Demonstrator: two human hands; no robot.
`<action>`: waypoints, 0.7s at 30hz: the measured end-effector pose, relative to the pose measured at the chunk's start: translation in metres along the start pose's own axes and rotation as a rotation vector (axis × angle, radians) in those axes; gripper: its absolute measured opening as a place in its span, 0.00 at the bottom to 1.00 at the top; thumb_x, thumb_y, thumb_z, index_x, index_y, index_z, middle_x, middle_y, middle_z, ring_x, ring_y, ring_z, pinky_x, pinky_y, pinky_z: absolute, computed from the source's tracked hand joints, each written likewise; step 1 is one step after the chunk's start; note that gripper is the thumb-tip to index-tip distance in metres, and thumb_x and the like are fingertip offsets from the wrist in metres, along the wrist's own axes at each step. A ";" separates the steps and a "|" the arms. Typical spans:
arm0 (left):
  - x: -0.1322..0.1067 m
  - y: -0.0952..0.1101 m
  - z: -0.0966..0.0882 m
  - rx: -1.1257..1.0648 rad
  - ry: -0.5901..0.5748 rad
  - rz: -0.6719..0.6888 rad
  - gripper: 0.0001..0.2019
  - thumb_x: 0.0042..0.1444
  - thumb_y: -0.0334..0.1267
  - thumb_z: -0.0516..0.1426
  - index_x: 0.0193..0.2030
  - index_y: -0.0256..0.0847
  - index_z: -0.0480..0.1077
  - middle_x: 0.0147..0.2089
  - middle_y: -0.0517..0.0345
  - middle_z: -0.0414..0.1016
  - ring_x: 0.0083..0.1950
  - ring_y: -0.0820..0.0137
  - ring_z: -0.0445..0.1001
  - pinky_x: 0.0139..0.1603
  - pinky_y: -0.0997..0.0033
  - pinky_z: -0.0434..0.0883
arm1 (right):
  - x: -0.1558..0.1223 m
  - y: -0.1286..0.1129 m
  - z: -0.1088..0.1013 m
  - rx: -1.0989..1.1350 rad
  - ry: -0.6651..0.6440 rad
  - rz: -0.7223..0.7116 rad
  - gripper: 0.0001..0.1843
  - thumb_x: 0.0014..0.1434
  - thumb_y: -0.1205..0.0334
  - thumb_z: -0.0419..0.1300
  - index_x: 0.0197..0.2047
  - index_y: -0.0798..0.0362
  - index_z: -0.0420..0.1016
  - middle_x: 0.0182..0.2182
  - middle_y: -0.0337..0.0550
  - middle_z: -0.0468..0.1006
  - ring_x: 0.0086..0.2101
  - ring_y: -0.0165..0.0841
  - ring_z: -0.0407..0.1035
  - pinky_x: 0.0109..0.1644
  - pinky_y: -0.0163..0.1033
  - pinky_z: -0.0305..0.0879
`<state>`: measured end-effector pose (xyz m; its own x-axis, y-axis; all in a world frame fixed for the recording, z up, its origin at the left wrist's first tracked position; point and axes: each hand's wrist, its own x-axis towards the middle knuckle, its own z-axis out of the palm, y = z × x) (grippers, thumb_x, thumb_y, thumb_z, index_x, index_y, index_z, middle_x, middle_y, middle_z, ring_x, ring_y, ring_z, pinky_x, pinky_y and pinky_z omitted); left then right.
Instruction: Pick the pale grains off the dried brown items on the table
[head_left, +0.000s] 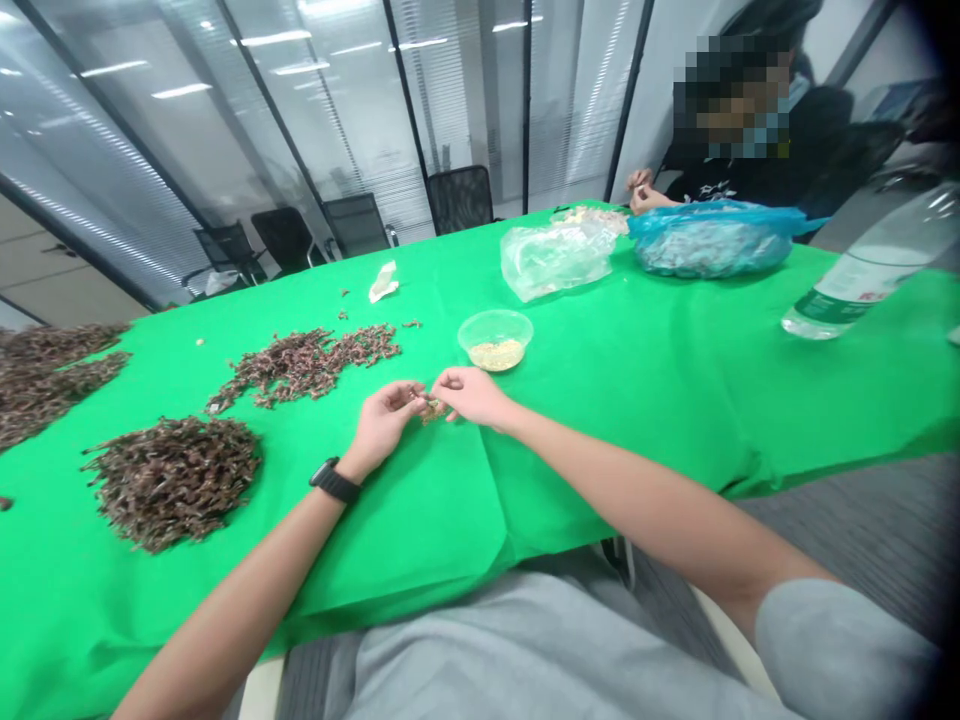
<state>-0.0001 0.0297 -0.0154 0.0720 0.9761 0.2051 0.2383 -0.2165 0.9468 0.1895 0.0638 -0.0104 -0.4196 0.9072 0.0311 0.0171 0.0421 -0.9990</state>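
My left hand (388,420), with a black watch on its wrist, is closed in a pinch. Between its fingertips and my right hand is a small dried brown twiggy piece (427,397), too small to make out in detail. My right hand (474,396) is also pinched, its fingertips close to the left ones; what it grips is hidden. Yellowish-brown bits (434,411) show just below the fingertips. Beyond my right hand stands a clear plastic bowl (495,322) with pale yellow bits at its bottom. A loose spread of brown twiggy pieces (307,365) lies left of the bowl.
A dense brown heap (176,482) lies at left on the green cloth (420,540), with more brown piles (52,375) beyond. Toward the back right are a clear plastic bag (555,260), a blue bag (709,240) and a tilted-looking bottle (862,270). Another person sits across.
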 end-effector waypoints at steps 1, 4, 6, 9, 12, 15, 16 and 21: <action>0.000 0.001 0.000 -0.031 -0.005 -0.015 0.22 0.51 0.50 0.69 0.46 0.36 0.75 0.43 0.49 0.82 0.41 0.65 0.80 0.48 0.62 0.77 | -0.001 0.000 0.001 0.001 -0.005 0.012 0.05 0.60 0.65 0.66 0.32 0.54 0.75 0.28 0.42 0.81 0.29 0.29 0.76 0.25 0.29 0.74; 0.000 0.002 0.001 -0.111 -0.014 -0.040 0.25 0.52 0.51 0.68 0.49 0.36 0.73 0.46 0.46 0.83 0.40 0.65 0.81 0.46 0.62 0.78 | -0.002 -0.001 0.004 0.015 -0.021 0.044 0.05 0.62 0.66 0.64 0.33 0.54 0.74 0.32 0.45 0.83 0.30 0.31 0.78 0.24 0.30 0.75; 0.000 0.002 0.002 -0.149 -0.018 -0.053 0.27 0.51 0.51 0.69 0.51 0.36 0.70 0.44 0.46 0.84 0.39 0.65 0.82 0.44 0.62 0.79 | -0.002 -0.002 0.004 0.029 -0.029 0.056 0.05 0.63 0.66 0.62 0.34 0.54 0.73 0.33 0.46 0.83 0.31 0.32 0.79 0.24 0.31 0.75; -0.001 0.004 0.004 -0.145 -0.013 -0.084 0.28 0.50 0.51 0.70 0.51 0.37 0.70 0.42 0.47 0.84 0.38 0.64 0.83 0.42 0.63 0.79 | -0.002 -0.002 0.004 0.028 -0.027 0.051 0.05 0.63 0.67 0.62 0.34 0.54 0.73 0.33 0.46 0.84 0.31 0.32 0.79 0.24 0.30 0.75; -0.002 0.006 0.005 -0.085 0.015 -0.102 0.27 0.50 0.52 0.70 0.50 0.36 0.73 0.44 0.45 0.85 0.41 0.61 0.84 0.44 0.61 0.80 | -0.001 -0.001 0.003 0.017 -0.001 0.016 0.05 0.62 0.66 0.63 0.33 0.54 0.73 0.30 0.44 0.82 0.29 0.31 0.78 0.23 0.30 0.74; -0.003 0.007 0.005 -0.040 0.050 -0.093 0.27 0.49 0.52 0.70 0.50 0.35 0.76 0.46 0.44 0.84 0.44 0.58 0.84 0.48 0.59 0.80 | -0.001 -0.002 0.004 0.029 0.011 -0.009 0.06 0.62 0.68 0.62 0.32 0.54 0.72 0.26 0.41 0.80 0.27 0.30 0.77 0.23 0.30 0.75; -0.004 0.007 0.006 -0.038 0.055 -0.093 0.28 0.49 0.53 0.70 0.50 0.34 0.76 0.45 0.44 0.85 0.43 0.58 0.84 0.47 0.59 0.80 | -0.001 -0.002 0.004 0.038 0.009 -0.012 0.06 0.62 0.69 0.62 0.32 0.54 0.72 0.25 0.40 0.79 0.27 0.29 0.76 0.24 0.30 0.75; -0.004 0.009 0.007 -0.035 -0.031 -0.097 0.26 0.52 0.56 0.68 0.46 0.34 0.77 0.38 0.48 0.84 0.37 0.60 0.84 0.42 0.62 0.80 | -0.002 -0.004 0.007 0.069 -0.010 -0.038 0.05 0.62 0.68 0.62 0.33 0.54 0.72 0.26 0.38 0.79 0.27 0.29 0.76 0.26 0.31 0.76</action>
<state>0.0089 0.0236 -0.0093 0.0801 0.9912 0.1049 0.2118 -0.1198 0.9699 0.1845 0.0587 -0.0072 -0.4278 0.9012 0.0691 -0.0618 0.0471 -0.9970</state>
